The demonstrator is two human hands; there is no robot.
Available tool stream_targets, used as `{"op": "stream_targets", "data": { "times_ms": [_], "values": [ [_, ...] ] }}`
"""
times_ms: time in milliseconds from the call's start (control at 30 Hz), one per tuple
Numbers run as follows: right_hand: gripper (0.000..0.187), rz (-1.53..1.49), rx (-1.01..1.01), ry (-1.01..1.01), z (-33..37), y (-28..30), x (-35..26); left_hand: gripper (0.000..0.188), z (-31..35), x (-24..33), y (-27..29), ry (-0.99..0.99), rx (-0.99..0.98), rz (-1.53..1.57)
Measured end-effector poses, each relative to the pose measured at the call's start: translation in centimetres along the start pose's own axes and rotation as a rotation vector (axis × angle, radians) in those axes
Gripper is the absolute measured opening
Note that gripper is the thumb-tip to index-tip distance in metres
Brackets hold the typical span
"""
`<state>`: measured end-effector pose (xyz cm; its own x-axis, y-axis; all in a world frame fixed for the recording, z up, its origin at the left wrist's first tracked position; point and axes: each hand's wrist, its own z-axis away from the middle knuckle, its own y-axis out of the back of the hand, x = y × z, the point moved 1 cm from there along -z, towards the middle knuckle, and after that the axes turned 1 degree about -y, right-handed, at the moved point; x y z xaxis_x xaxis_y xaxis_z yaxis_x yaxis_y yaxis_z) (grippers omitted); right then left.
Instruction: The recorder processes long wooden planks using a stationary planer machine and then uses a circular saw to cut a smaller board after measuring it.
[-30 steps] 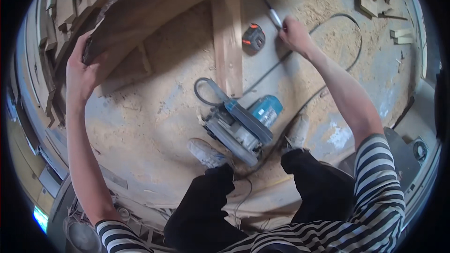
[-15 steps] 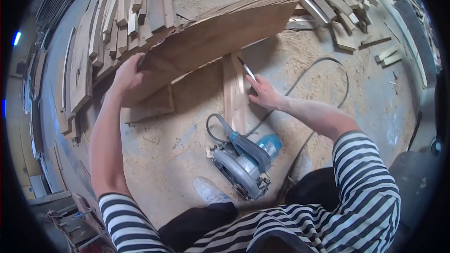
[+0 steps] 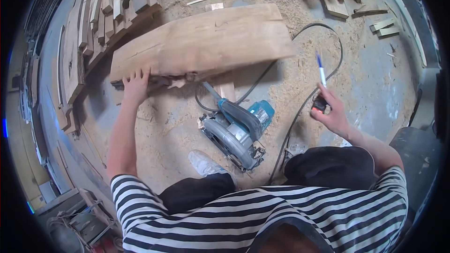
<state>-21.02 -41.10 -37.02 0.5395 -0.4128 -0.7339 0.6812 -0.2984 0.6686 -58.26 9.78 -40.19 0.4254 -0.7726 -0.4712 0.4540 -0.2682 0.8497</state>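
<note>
A wide, rough-edged wooden board [image 3: 201, 42] lies nearly flat across the far middle, its right end blurred. My left hand [image 3: 136, 88] grips its near edge at the left end, fingers spread over the top face and thumb hidden. Off to the right, clear of the board, my right hand [image 3: 333, 118] is closed on a white marker [image 3: 321, 69] with a blue end pointing away from me. The same hand also holds a small black and red object [image 3: 319, 104], perhaps a tape measure. A teal circular saw [image 3: 241, 129] rests on the floor between my hands and feet.
Stacked timber pieces [image 3: 101, 14] fill the far left. More offcuts [image 3: 335, 0] lie at the far right, with two short blocks [image 3: 385, 27] nearby. The saw's black cord [image 3: 300, 112] loops over the sawdust-covered floor. A pale plank [image 3: 225, 93] shows beneath the board.
The board has tipped from a raised, steep slant to nearly flat, its broad face now upward. My right hand has moved right, away from the board, with the marker. My left hand stays at its left end.
</note>
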Motion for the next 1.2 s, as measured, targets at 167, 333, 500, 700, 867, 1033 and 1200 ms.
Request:
{"op": "stream_targets", "data": {
  "times_ms": [167, 333, 500, 700, 867, 1033, 1200],
  "values": [
    [0.071, -0.37, -0.546, -0.074, -7.8, -1.4, -9.6, 0.049, -0.6, 6.1, 10.0, -0.183, 0.196, 0.581],
    [0.059, -0.584, -0.821, 0.102, -13.3, -7.4, -15.6, 0.058, 2.9, 15.2, 15.8, -0.574, 0.698, 0.573],
    [0.061, -0.581, -0.869, 0.214, -11.7, -9.5, -14.2, 0.084, 5.7, 19.1, 15.7, -0.514, 0.309, 0.986],
    [0.093, -1.07, -0.705, -0.337, -11.2, -9.7, -12.3, 0.044, 2.9, 19.3, 14.1, 0.125, 0.027, 1.567],
    [0.065, -1.191, -0.394, -0.406, -12.2, -10.3, -11.3, 0.044, 2.2, 22.8, 17.3, 0.054, -0.262, 2.005],
    [0.054, -1.275, -0.291, -0.41, -12.5, -10.5, -11.4, 0.029, 1.0, 24.8, 17.4, 0.223, -0.439, 2.326],
    [0.055, -1.192, -0.339, -0.31, -13.5, -9.8, -12.6, 0.02, -0.1, 22.9, 15.9, 0.133, -0.335, 2.418]
  ]
}}
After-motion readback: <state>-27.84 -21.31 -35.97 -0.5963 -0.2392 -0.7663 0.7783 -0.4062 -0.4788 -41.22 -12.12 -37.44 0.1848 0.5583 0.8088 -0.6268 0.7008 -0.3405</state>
